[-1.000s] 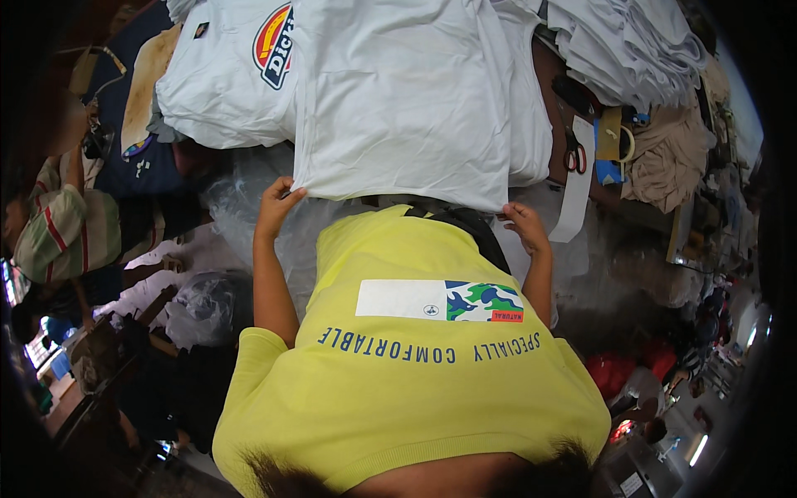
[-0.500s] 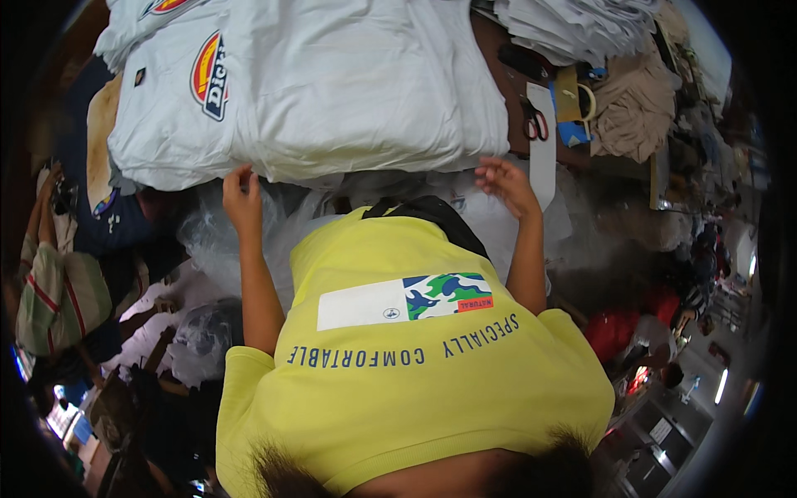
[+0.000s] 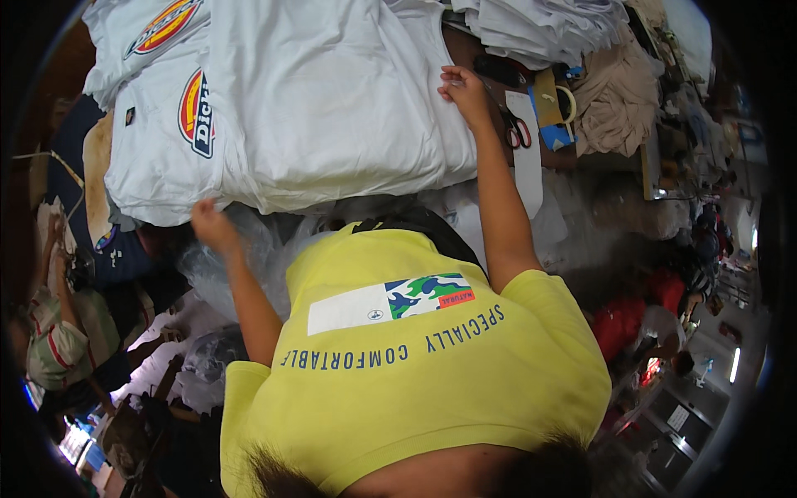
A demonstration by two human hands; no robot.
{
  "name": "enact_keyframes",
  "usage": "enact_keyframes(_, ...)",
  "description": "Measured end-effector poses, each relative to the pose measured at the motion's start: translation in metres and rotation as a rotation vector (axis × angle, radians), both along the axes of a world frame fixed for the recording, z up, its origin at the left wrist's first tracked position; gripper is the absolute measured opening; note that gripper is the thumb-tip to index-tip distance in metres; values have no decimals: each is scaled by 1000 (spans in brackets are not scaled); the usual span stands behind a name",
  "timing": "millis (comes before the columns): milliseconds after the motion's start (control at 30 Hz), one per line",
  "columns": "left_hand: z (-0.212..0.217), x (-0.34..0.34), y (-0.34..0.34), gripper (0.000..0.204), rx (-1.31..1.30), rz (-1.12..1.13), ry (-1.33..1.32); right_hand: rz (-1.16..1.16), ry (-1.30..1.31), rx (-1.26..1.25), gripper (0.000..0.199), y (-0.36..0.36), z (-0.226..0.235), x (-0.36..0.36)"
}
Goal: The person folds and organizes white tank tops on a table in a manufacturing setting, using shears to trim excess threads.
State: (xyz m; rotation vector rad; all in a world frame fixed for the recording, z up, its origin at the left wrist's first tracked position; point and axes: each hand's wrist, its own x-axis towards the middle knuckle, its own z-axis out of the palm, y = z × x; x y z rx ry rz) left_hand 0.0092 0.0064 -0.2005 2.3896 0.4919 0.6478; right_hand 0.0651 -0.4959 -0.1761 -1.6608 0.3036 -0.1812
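Observation:
White T-shirts [image 3: 332, 108] with a red, yellow and dark blue printed emblem lie in a thick, flat pile across the table before me. My right hand [image 3: 467, 95] has its fingers bent in a pinch at the right side edge of the top shirt. My left hand [image 3: 217, 228] is at the near left hem, its fingertips close against the cloth; motion smears its fingers, so whether they grip the hem cannot be made out.
Right of the pile lie red-and-black scissors [image 3: 518, 133], a long white strip [image 3: 527, 158] and a tape roll [image 3: 567, 106]. Folded white cloth [image 3: 548, 33] and beige cloth [image 3: 618, 100] sit farther right. Clear plastic [image 3: 257, 249] hangs below the table edge. Another person [image 3: 62, 324] is at the left.
My right hand has moved up along the right side of the shirts, and its fingers have closed at the edge. The left hand has shifted left and lower along the hem.

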Motion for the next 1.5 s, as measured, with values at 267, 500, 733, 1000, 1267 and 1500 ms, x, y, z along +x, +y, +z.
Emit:
enact_keyframes(267, 4, 70, 33, 31, -73, -166, -346, 140, -195, -652, 45, 17, -5, 54)
enact_keyframes(500, 37, 173, -40, 46, 4, -448, -112, 131, -168, -286, 40, 15, -8, 70)
enact_keyframes(733, 31, 183, 0, 10, -192, -344, -115, -429, -123, -14, 17, -42, 17, -15)
enact_keyframes(1000, 57, 68, 29, 15, -897, -296, 162, -280, 98, 191, 19, -45, 41, -120)
enact_keyframes(1267, 161, -31, 75, 24, -1178, -701, -276, -262, -342, 473, 20, -60, 118, -182)
enact_keyframes(1500, 192, -43, 48, 40, -510, -628, -270, -4, -486, 390, 36, -70, 137, -185)
